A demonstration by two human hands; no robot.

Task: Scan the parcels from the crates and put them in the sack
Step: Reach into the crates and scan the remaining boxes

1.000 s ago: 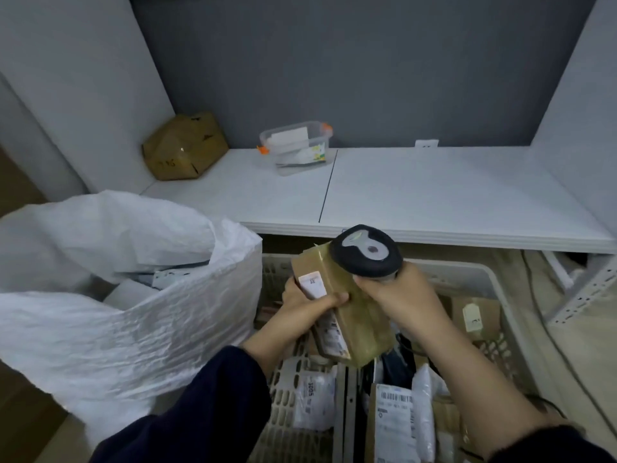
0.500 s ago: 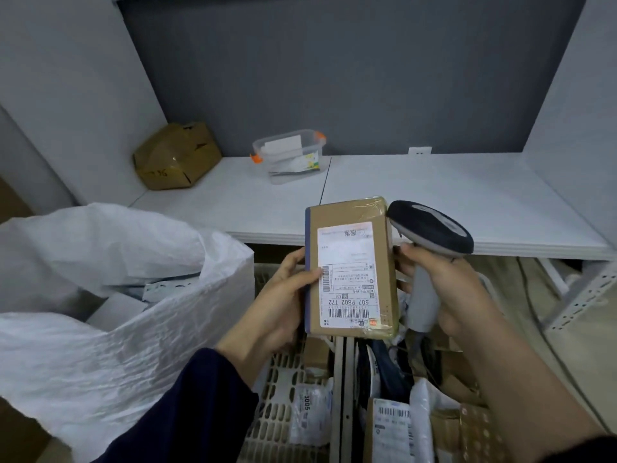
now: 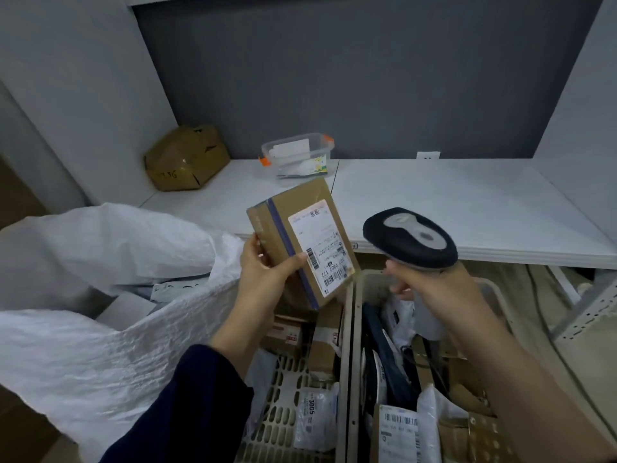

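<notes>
Head view: with the open white sack [image 3: 100, 345] at its eight o'clock, the left hand [image 3: 263, 279] pinches the brown parcel [image 3: 300, 242] by its lower left edge, thumb on the label side, above the crates [image 3: 347, 379]. A clean scan probably wants the label turned square to the scanner [image 3: 410, 238] at its three o'clock, the thumb kept off the barcodes, and the right hand [image 3: 430, 289], curled round the handle, aiming at them. It is a flat taped carton with a blue stripe and white label, tipped toward one o'clock.
</notes>
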